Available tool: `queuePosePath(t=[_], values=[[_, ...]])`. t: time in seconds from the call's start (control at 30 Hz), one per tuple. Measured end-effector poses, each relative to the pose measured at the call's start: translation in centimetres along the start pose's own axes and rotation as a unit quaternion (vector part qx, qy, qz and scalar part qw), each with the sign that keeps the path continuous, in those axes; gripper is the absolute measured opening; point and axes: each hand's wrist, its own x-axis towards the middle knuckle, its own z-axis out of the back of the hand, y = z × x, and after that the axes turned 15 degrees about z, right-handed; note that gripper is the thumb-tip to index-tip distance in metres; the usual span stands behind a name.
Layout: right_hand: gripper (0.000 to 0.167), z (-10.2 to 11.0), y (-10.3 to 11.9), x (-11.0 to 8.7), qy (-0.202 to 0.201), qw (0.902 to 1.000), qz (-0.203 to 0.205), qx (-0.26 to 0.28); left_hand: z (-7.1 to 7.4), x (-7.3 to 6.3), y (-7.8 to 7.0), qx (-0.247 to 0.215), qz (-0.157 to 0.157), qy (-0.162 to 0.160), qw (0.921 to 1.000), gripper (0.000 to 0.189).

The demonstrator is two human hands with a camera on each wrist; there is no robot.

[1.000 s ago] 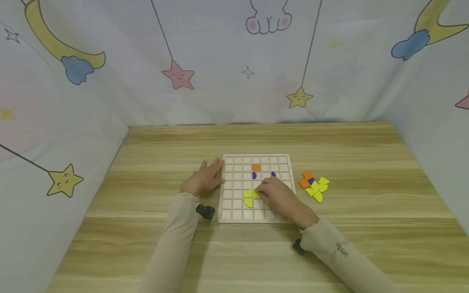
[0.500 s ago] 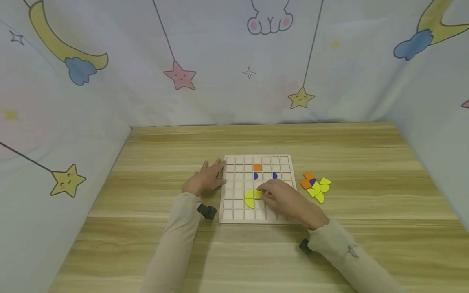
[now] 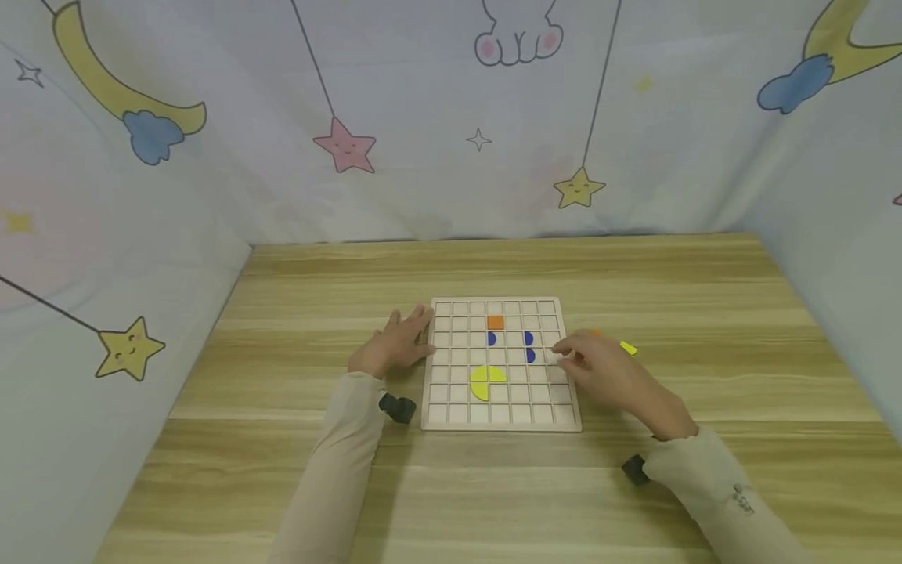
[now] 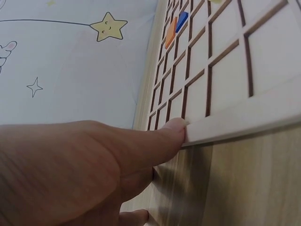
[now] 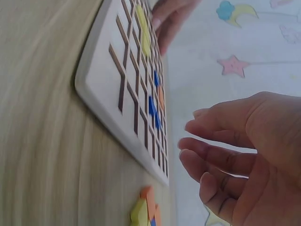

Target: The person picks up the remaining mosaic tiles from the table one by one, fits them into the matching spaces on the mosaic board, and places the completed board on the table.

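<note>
A pale wooden grid board [image 3: 458,392] lies on the table. Three yellow quarter-circle tiles [image 3: 479,374] sit in adjoining cells at its middle. An orange square tile [image 3: 496,322] and several blue half-round tiles [image 3: 530,356] occupy cells farther up. My left hand [image 3: 395,342] rests at the board's left edge, fingers spread, thumb touching the rim in the left wrist view. Over the board's right edge hovers my right hand [image 3: 602,368], its fingers loosely bent with nothing between them, as the right wrist view [image 5: 235,155] shows. It hides most of the loose tiles beyond.
Loose tiles lie on the table right of the board, including a yellow tile [image 3: 629,348] and an orange one [image 5: 148,200]. The wood-grain table [image 3: 317,290] meets a cartoon-printed cloth backdrop [image 3: 423,196] at its far side.
My right hand has moved right, away from the yellow tiles to the board's right edge, uncovering the lower blue tile and the board's lower right cells. The left hand stays in place.
</note>
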Motion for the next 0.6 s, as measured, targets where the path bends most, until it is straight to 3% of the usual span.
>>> queuePosePath(t=[0.3,0.6], values=[[0.025,1.6,-2.5,-2.9,-0.064,0.9953,-0.072,0.003,-0.2,0.0,-0.1,-0.007,0.001,0.002,1.0,0.07],[0.031,2.0,-4.0,-3.9,-0.093,0.9822,-0.161,-0.026,-0.3,0.3,0.2,-0.016,0.006,0.003,0.9999,0.07]])
